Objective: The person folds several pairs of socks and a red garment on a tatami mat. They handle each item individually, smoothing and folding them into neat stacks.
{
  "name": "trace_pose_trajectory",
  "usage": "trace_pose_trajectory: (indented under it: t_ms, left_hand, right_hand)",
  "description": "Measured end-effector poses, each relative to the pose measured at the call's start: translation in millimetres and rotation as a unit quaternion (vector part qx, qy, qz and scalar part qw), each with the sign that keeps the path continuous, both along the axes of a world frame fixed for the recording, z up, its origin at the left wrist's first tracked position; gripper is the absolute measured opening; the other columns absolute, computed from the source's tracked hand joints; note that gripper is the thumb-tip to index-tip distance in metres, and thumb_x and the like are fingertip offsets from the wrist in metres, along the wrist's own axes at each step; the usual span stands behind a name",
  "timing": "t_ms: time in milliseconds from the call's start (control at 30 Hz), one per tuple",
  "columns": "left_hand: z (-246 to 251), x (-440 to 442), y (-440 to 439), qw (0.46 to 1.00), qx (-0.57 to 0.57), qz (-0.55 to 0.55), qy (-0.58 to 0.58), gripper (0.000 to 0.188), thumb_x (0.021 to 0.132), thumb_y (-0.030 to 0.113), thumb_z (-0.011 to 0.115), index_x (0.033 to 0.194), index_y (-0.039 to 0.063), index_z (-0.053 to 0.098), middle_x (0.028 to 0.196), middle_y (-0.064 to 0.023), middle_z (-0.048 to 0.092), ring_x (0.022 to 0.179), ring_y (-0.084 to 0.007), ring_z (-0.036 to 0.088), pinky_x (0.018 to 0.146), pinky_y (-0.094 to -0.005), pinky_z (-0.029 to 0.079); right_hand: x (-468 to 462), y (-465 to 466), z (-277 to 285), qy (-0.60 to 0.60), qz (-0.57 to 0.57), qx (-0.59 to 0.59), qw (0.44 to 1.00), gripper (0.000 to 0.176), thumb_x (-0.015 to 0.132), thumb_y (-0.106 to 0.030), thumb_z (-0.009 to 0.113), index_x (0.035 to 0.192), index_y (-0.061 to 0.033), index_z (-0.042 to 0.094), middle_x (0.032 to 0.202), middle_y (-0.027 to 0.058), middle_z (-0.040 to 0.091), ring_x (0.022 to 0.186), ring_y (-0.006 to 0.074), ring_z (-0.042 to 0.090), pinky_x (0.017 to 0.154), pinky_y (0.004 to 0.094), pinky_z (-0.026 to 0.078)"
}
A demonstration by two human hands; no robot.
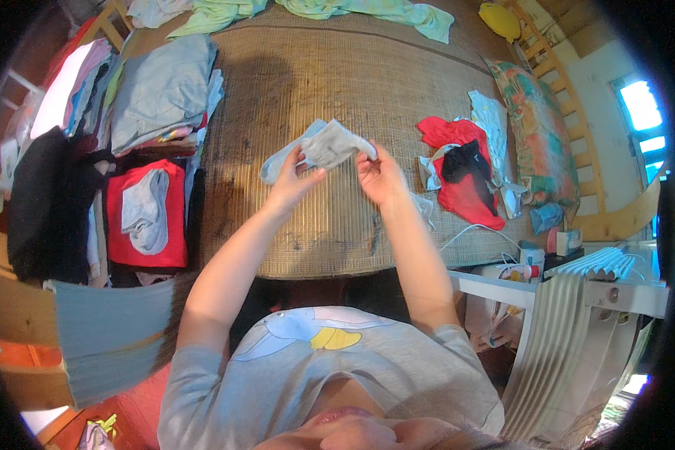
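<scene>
A light grey sock (pixel 333 147) is stretched between my two hands above a woven mat (pixel 337 73). Its cuff end is pinched in the fingers of my right hand (pixel 380 173). My left hand (pixel 293 184) grips the sock's lower left part, thumb on the near side; some of its fingers are hidden. Just left of and partly behind it lies a bluish-grey sock (pixel 275 164), apparently on the mat; the overlap hides whether the two touch.
Folded clothes (pixel 160 90) are stacked at the left, with paired grey socks (pixel 146 211) on a red folded garment (pixel 174 250). Loose red clothing (pixel 461 197) and a black piece (pixel 466 161) lie at the right. Beyond them is a patterned pillow (pixel 540 135). A white cable (pixel 478 226) crosses the near right corner.
</scene>
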State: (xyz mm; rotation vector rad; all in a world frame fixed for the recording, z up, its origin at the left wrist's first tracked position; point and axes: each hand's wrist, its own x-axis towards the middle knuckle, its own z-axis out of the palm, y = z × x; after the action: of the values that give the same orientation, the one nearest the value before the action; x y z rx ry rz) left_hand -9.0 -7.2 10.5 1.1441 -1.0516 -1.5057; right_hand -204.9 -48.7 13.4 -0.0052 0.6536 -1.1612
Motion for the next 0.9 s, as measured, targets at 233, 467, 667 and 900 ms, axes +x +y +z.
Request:
trace_pose_trajectory:
  t_ms: [233,467,667,900]
  left_hand:
    - [10.6,9.9,18.5,0.988,-0.03,0.111,0.1,0.028,0.081,0.01,0.062,0.107,0.003,0.053,0.096,-0.0012,0.059,0.088,-0.0094,0.055,0.078,-0.0257,0.044]
    - [23.1,17.8,30.6,0.975,-0.07,0.014,-0.209,0.015,0.081,0.007,0.06,0.095,0.0,0.058,0.079,-0.0007,0.059,0.072,-0.0071,0.054,0.066,-0.0231,0.045]
    - [27.3,26.9,29.2,0.973,0.012,-0.178,-0.146,0.025,0.09,0.02,0.051,0.089,-0.001,0.062,0.074,0.0018,0.058,0.068,-0.0064,0.05,0.063,-0.0241,0.043]
    - [23.5,21.0,31.5,0.974,-0.041,-0.15,-0.164,0.017,0.085,0.012,0.057,0.089,-0.002,0.064,0.078,-0.0006,0.061,0.07,-0.005,0.051,0.062,-0.0216,0.042]
  right_hand:
    - [30.7,37.4,17.7,0.028,0.046,0.072,0.996,0.023,0.093,-0.018,0.041,0.1,0.0019,0.05,0.083,0.0074,0.053,0.069,0.0138,0.052,0.061,0.024,0.048]
    - [58.4,67.3,23.5,0.433,0.089,-0.29,0.849,0.017,0.086,-0.019,0.059,0.09,-0.0033,0.055,0.069,-0.0005,0.055,0.059,0.0055,0.049,0.053,0.0181,0.04]
    - [61.5,73.0,27.6,0.467,0.17,-0.224,0.838,0.029,0.083,-0.026,0.063,0.075,0.0017,0.059,0.068,0.006,0.062,0.057,0.0088,0.057,0.05,0.0227,0.047]
    - [55.9,67.3,22.2,0.486,0.206,-0.211,0.823,0.028,0.085,-0.023,0.06,0.074,0.0027,0.06,0.068,0.0079,0.062,0.058,0.0109,0.059,0.053,0.0244,0.049]
